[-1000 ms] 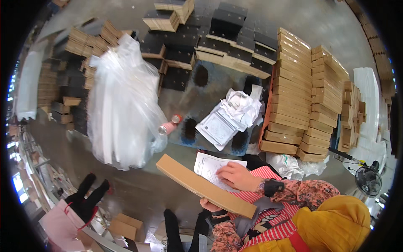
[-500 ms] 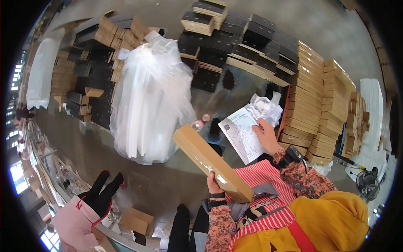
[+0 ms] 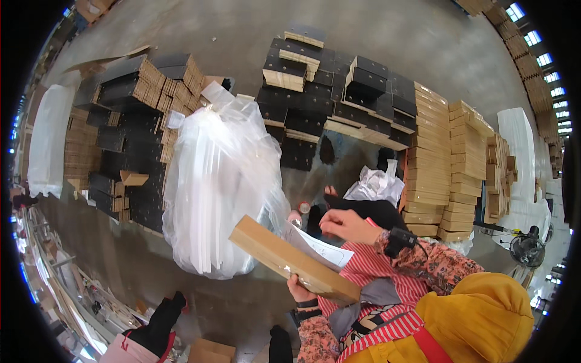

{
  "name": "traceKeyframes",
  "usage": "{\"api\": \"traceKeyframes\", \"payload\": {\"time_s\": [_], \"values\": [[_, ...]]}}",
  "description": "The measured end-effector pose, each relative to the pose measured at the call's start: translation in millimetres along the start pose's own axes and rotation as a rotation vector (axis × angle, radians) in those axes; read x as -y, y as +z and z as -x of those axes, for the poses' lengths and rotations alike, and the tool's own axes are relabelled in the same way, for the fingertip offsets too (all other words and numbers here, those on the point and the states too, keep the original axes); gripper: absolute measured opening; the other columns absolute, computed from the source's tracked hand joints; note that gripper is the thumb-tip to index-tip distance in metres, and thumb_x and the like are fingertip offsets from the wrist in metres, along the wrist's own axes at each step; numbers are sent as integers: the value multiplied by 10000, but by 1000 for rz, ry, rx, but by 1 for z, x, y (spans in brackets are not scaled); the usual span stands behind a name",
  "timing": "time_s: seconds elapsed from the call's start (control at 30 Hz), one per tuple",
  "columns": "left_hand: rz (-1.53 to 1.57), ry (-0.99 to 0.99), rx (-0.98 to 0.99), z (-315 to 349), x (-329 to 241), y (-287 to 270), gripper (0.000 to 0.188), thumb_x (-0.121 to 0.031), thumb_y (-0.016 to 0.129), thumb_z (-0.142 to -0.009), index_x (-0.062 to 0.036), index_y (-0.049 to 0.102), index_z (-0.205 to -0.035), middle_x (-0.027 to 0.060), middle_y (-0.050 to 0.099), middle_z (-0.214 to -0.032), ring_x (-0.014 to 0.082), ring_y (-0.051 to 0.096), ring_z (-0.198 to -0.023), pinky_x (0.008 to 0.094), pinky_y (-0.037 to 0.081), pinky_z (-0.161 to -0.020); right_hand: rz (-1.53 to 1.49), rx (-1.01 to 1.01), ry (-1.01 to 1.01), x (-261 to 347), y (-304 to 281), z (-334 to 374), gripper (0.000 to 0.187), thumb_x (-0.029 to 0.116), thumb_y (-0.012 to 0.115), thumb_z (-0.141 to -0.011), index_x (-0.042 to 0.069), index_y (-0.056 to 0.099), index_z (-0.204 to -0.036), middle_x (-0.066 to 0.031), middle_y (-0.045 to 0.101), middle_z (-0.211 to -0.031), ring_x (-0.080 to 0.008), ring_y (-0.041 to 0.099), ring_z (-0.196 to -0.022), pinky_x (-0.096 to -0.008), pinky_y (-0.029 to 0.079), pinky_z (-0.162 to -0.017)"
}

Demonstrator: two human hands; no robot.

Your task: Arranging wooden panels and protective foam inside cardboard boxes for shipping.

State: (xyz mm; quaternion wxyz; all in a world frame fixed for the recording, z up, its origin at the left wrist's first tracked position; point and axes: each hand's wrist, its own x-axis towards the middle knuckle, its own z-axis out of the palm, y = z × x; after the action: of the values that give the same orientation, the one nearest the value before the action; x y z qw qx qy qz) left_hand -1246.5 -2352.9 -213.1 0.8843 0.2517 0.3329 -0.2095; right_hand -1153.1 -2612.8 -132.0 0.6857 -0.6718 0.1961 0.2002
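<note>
A long brown cardboard box (image 3: pixel 290 257) lies slanted across my lap. My left hand (image 3: pixel 298 290) is closed around its lower side near the middle. Beyond the box, a white printed sheet (image 3: pixel 324 249) rests against my lap, partly hidden by the box. My right hand (image 3: pixel 350 225) hovers just above the sheet, its fingers loosely bent and nothing visible in them. A crumpled white plastic bag (image 3: pixel 376 184) sits beyond my right hand.
A big clear plastic bag of white strips (image 3: pixel 212 193) stands at left. Stacked black-topped boards (image 3: pixel 302 100) fill the far side. Brown cartons (image 3: pixel 433 163) are piled at right, near a black fan (image 3: pixel 526 249). Another person (image 3: pixel 142 339) is at lower left.
My right hand has let go of the sheet and moved left. The sheet now lies behind the box, which my left hand still holds. The view has shifted.
</note>
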Motion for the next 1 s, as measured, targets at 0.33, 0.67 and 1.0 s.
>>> {"api": "traceKeyframes", "payload": {"time_s": [0.33,0.67,1.0], "values": [[88,-24,-107,-42,22,20,604,-409,674,-839,-57,581,-1321,100,684,-1212,288,675,-1075,469,569,-917,-182,-446,-14,-10,-296,-339,249,177,732,-911,41,665,-1109,-68,687,-938,-120,651,-798,-271,548,-661],[303,-32,-128,-87,75,51,634,-442,660,-853,-70,589,-1361,110,673,-1295,305,655,-1170,506,522,-1012,-276,-903,-41,79,-384,-528,245,207,618,-935,-30,673,-962,-94,702,-900,-203,627,-774,-351,496,-684],[327,-82,-117,-102,85,58,641,-412,684,-819,-79,591,-1359,122,660,-1315,336,635,-1195,553,510,-1018,1091,-1026,-489,80,-339,-541,1206,809,748,-607,65,416,-1495,-226,593,-1292,-408,524,-1249,-545,382,-1056]]}}
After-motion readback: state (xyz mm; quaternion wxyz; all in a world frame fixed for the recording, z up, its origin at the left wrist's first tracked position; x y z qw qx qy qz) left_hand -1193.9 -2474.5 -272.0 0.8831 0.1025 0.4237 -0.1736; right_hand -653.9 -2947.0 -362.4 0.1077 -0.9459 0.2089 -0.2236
